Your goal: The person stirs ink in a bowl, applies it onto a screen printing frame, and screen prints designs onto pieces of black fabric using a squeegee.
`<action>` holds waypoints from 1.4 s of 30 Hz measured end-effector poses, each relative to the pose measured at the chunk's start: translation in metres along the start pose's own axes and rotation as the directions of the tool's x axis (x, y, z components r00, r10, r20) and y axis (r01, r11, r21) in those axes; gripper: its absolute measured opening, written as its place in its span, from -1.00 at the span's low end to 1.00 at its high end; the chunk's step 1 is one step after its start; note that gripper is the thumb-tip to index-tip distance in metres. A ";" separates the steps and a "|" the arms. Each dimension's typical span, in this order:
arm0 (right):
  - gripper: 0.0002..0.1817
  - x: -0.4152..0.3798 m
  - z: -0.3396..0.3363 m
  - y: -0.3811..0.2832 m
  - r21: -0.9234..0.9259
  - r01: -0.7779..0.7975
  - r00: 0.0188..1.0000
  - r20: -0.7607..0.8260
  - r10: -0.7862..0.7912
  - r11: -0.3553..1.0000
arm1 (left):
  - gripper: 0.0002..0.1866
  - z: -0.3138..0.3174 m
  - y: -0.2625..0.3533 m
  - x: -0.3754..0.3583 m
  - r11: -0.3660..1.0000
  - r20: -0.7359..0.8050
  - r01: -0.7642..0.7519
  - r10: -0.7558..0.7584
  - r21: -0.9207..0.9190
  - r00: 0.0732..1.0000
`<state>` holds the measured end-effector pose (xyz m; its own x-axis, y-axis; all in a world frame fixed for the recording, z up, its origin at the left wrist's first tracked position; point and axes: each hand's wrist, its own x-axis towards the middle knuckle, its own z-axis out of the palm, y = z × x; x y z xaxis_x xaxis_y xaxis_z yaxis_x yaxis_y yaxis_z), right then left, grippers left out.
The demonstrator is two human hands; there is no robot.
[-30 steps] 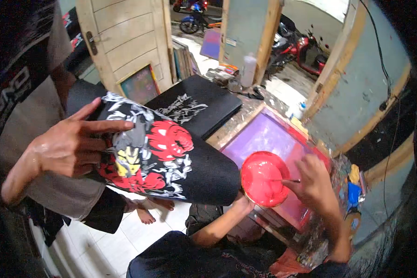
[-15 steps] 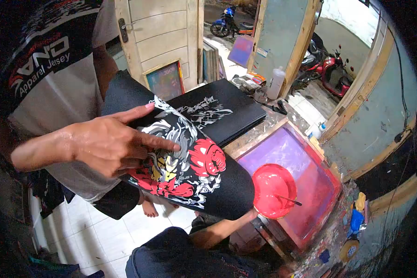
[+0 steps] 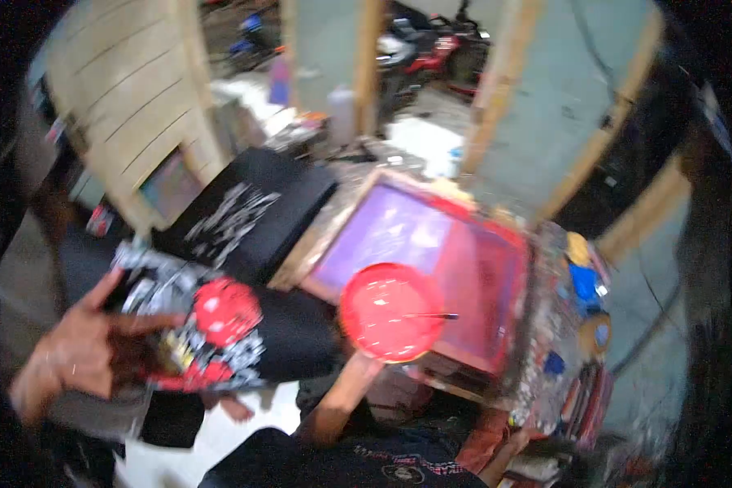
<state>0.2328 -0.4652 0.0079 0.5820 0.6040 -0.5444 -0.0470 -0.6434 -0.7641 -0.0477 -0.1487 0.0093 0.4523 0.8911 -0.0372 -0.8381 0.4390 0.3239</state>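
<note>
the left fingers (image 3: pixel 370 363) grasp a bowl (image 3: pixel 394 356) of red paint (image 3: pixel 378 317) holding a thin stick (image 3: pixel 433 315), near black printed cloth (image 3: pixel 297 329); whether the blurred right fingers (image 3: pixel 514 444) are clenched, i cannot tell.

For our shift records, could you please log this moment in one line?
left hand: holding red bowl | right hand: grip unclear | stick: in bowl | co-worker's hand: over printed fabric

Bowl (image 3: pixel 395 359) of glossy red paint (image 3: pixel 378 302), stick (image 3: pixel 431 315) inside
</note>
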 end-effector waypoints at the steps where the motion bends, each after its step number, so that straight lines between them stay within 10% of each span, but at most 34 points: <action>1: -0.49 0.001 -0.004 0.009 0.007 0.007 1.000 -0.028 -0.007 1.000 | -0.28 0.004 -0.001 -0.001 1.000 0.020 0.005 -0.005 0.000 1.000; 15: -0.51 -0.021 -0.057 0.086 -0.098 0.026 0.993 -0.114 -0.037 0.995 | -0.25 0.000 -0.022 0.027 0.996 -0.178 -0.083 0.074 -0.045 0.981; 23: -0.73 -0.018 0.068 -0.229 -0.384 0.647 0.720 0.023 -0.694 0.659 | -0.24 0.018 -0.036 0.017 0.998 -0.067 -0.001 -0.003 -0.059 0.998; 29: -0.70 -0.013 0.095 -0.288 -0.462 0.739 0.666 0.384 -0.640 0.491 | -0.25 0.028 -0.034 0.013 1.000 -0.078 0.008 -0.008 -0.002 0.997; 35: -0.74 -0.003 0.127 -0.341 -0.613 0.774 0.538 0.769 -0.345 -0.159 | -0.23 0.032 -0.038 0.015 1.000 -0.163 0.016 -0.016 -0.005 0.987; 42: -0.85 0.011 0.144 -0.377 -0.471 0.845 0.480 0.877 -0.030 -0.253 | -0.25 0.019 -0.041 0.018 0.994 -0.131 0.027 -0.040 -0.102 0.991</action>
<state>0.1396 -0.1480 0.2399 -0.4314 0.7214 -0.5417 0.8859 0.4521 -0.1035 0.0009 -0.1531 0.0133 0.4417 0.8801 -0.1741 -0.8524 0.4723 0.2245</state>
